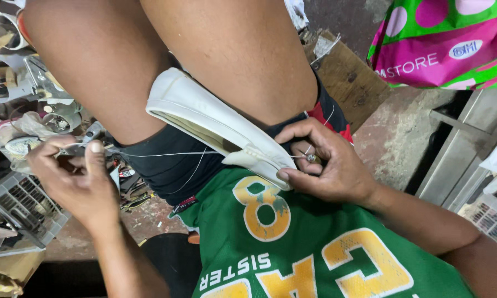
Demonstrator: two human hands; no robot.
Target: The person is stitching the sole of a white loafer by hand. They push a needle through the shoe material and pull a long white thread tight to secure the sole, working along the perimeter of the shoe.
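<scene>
Head view: we look down on a person seated with a white shoe [215, 124] clamped between the bare knees, its sole edge turned up toward us.

Containers. Just below the left grip stands a grey slotted plastic crate [22, 207]; what lies in it we cannot make out. A second pale slotted basket [491, 218] sits well beyond the right grip, at the frame edge, its contents equally unclear. Far above the right grip hangs a pink and green dotted bag [441, 41], closed to our view.

Hands. The left hand [74, 176] is raised out to the side, wrist bent, its grip narrow, thumb pressed to the fingers around the end of a thin white thread [165, 154]. The thread runs taut from this grip across the dark shorts [174, 165] to the heel end of the shoe. The right hand [325, 163] rests against that heel end, fingers curled over it and thumb laid along the sole edge; its grip is closed on a small metal tool [311, 158], apparently a needle or awl, though we cannot tell which.

Surroundings. Beyond the left grip lies a clutter of shoe parts and scraps [33, 110]. Beside the right grip the concrete floor [392, 138] is bare and stained, with a brown board [347, 77] lying on it.
</scene>
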